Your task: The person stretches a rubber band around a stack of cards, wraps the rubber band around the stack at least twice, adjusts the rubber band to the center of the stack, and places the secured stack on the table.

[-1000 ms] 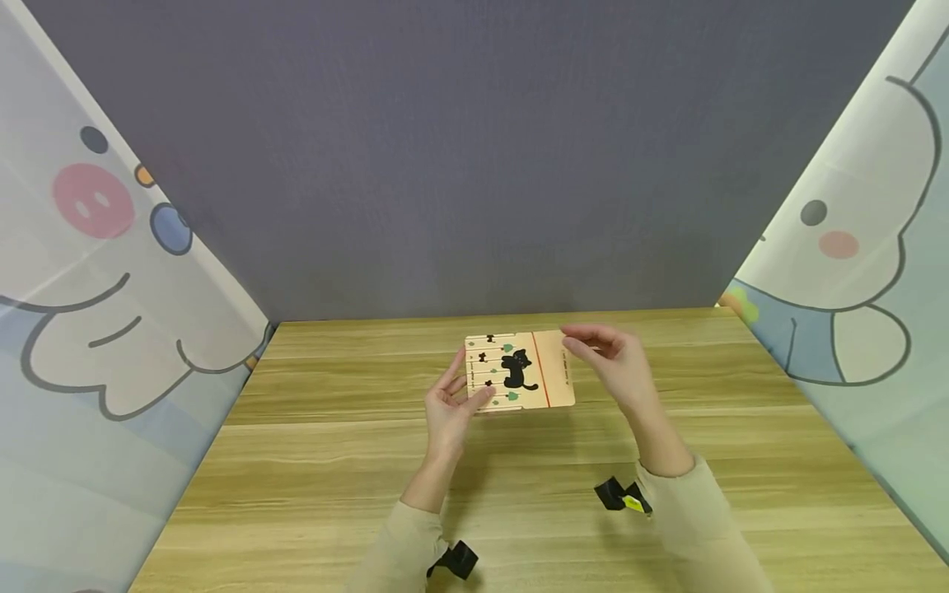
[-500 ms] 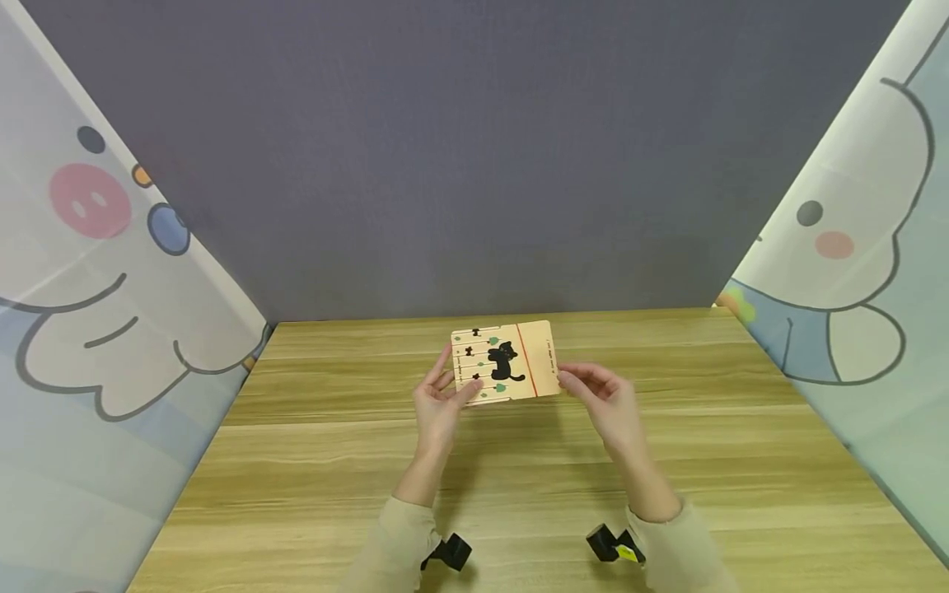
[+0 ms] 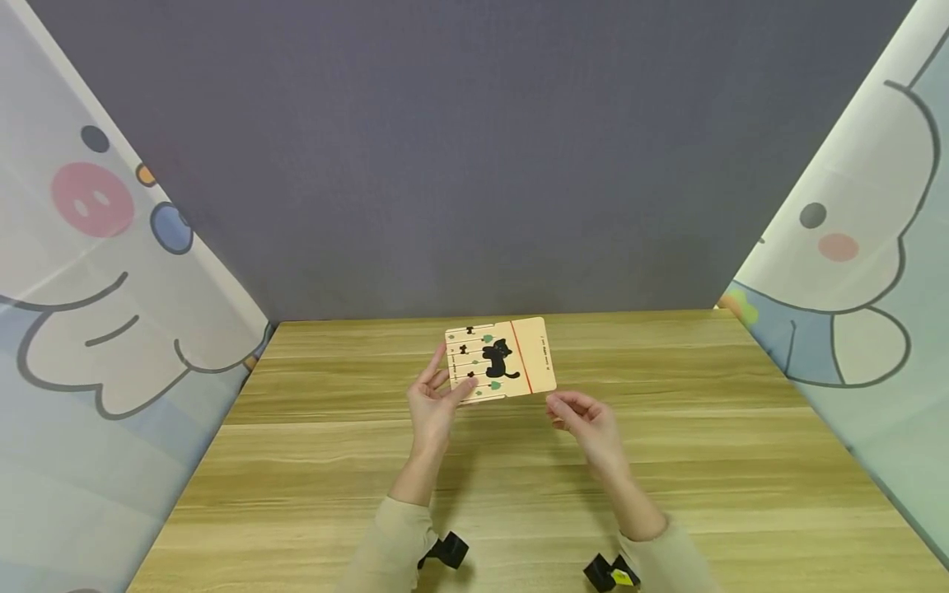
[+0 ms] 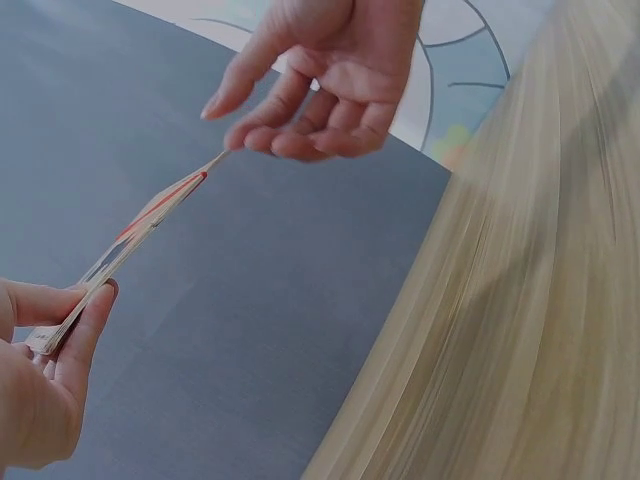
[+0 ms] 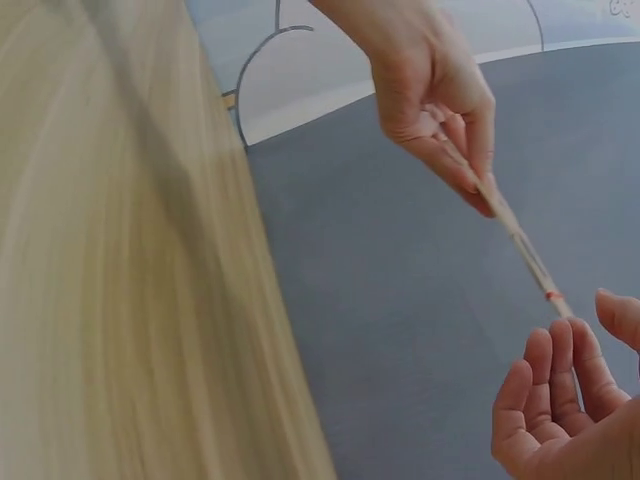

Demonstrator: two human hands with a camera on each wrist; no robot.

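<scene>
A small cream notebook, printed with a black cat and green leaves, is held above the table. A red band crosses its cover near the right end. My left hand pinches the left end, thumb on the cover and fingers behind. Edge-on in the left wrist view, the notebook looks thin and layered. Close to its lower right corner is my right hand, fingers loosely bent. In the right wrist view the right thumb stands apart from the fingers; whether a fingertip touches the notebook's edge I cannot tell.
Below the hands lies a wood-grain table. A dark grey panel rises behind it, with cartoon-printed sheets at both sides. Black wrist devices hang by the sleeves.
The notebook has shifted left and slightly up in the left hand. My right hand has moved from its upper right corner down along the right edge to the lower corner.
</scene>
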